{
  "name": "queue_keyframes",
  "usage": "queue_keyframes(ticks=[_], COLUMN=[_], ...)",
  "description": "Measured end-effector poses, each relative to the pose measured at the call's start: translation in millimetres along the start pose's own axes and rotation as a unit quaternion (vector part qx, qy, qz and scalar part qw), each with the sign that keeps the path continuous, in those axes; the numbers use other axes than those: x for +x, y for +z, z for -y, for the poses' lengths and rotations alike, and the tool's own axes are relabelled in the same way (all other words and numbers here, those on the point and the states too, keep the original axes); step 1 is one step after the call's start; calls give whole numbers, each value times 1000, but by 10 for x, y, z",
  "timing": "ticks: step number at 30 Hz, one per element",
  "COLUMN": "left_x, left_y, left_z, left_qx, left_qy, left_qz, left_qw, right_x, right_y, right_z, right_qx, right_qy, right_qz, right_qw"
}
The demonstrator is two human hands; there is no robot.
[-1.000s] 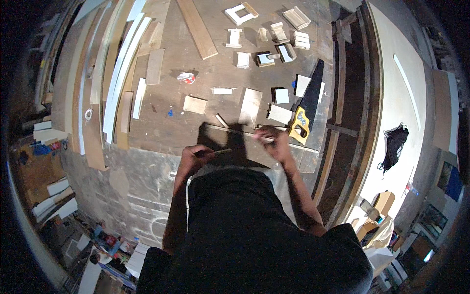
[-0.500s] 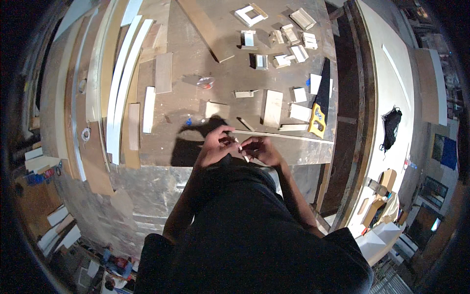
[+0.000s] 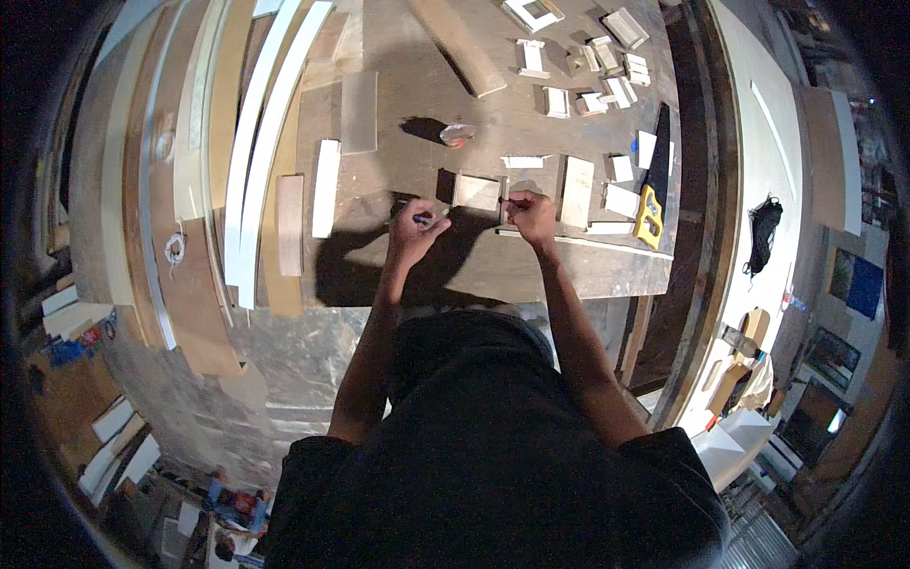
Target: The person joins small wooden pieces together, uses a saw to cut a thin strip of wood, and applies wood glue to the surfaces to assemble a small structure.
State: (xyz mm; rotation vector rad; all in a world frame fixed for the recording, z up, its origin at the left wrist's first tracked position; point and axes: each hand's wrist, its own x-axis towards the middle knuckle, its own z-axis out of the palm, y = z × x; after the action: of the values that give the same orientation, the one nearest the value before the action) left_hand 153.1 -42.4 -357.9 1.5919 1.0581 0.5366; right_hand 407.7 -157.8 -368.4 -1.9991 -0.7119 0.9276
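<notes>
The head view looks from above and a little behind the left hand and the right hand. It faces steeply down, moderately near: both forearms enter behind the hands, the table spreads beneath them.

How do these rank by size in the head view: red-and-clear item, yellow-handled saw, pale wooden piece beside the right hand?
1. Yellow-handled saw
2. Pale wooden piece beside the right hand
3. Red-and-clear item

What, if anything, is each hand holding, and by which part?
I can't tell for either: the right hand is at a narrow, pale wooden strip, partly hiding it; a small, dark-blue object shows at the left hand, grip unclear.
</notes>
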Motion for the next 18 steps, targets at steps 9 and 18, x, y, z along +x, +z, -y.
queue_keyframes(ticks=[9,18], left_x=[124,199], left_y=[39,56], left_z=[63,109], left_qx=[-17,4], left_qy=[-29,-22], left_qz=[12,30], left_qw=[999,999], right_x=[-68,27], right_y=[202,186], right_z=[98,-105], right_qx=[-24,15], right_qy=[9,-8], right_qz=[-79,-58], right_qw=[997,998])
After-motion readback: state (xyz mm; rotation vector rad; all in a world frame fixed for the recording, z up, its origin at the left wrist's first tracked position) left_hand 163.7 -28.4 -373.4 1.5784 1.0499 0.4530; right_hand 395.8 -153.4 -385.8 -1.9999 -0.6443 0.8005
